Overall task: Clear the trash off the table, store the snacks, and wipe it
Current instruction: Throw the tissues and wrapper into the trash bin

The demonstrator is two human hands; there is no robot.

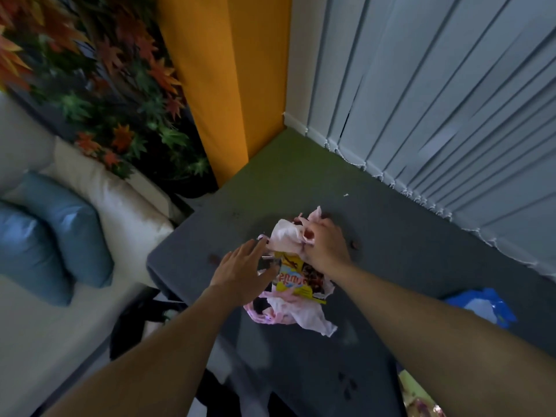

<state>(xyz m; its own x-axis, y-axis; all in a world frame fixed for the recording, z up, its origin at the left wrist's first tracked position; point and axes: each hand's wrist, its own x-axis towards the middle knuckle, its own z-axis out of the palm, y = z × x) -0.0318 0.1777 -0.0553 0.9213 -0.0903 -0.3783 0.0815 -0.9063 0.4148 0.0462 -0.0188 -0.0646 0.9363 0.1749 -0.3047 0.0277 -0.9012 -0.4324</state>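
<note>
Our hands meet over a pink bag (301, 316) on the table (406, 266) — the right hand (323, 245) clutches its crumpled far edge, while the left hand (242, 266) hovers just beside it, fingers straight and spread, holding nothing. A yellow wrapper (291, 276) lies between our wrists on that bag — a blue bag (493, 302) sits beside the right forearm.

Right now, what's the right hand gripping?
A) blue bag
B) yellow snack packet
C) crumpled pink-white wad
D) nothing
C: the right hand has its fingers curled round the crumpled pink-white wad. The yellow snack packet lies just beneath it, and the blue bag sits apart to the right.
</note>
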